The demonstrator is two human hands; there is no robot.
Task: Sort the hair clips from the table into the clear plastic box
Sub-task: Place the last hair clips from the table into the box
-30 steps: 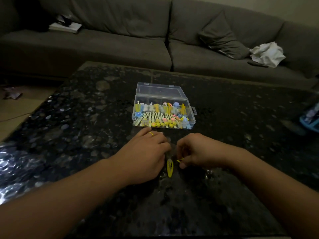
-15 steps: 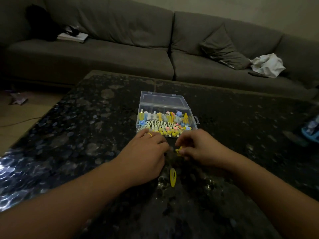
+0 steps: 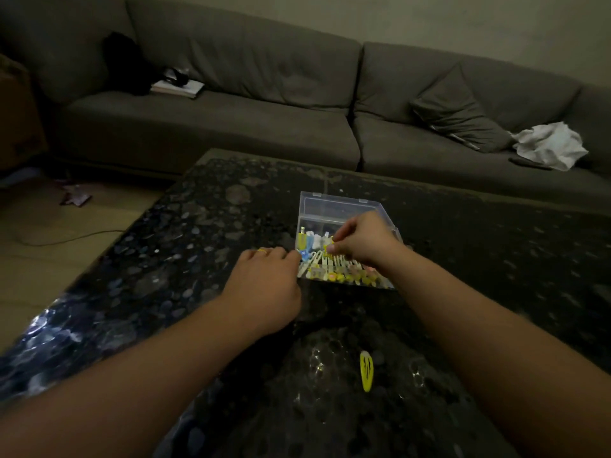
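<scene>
A clear plastic box (image 3: 330, 206) with its lid up stands mid-table, holding several yellow, white and blue hair clips. My right hand (image 3: 362, 238) hovers over the box, its fingertips pinched on a small yellow hair clip (image 3: 329, 248). My left hand (image 3: 264, 285), with a gold ring, rests on the table at the box's left front corner, fingers curled, fingertips against the box wall. A yellow snap hair clip (image 3: 366, 370) lies alone on the table, close to me, between my forearms.
The table (image 3: 165, 259) is dark speckled stone with a left edge dropping to a wooden floor. A grey sofa (image 3: 231, 127) runs behind it, with a cushion (image 3: 459, 110), a white cloth (image 3: 549, 143) and a book (image 3: 177, 88).
My right hand lifted from the table with the small yellow clip and moved forward over the box. My left hand slid forward to the box's corner. The yellow snap clip stayed put.
</scene>
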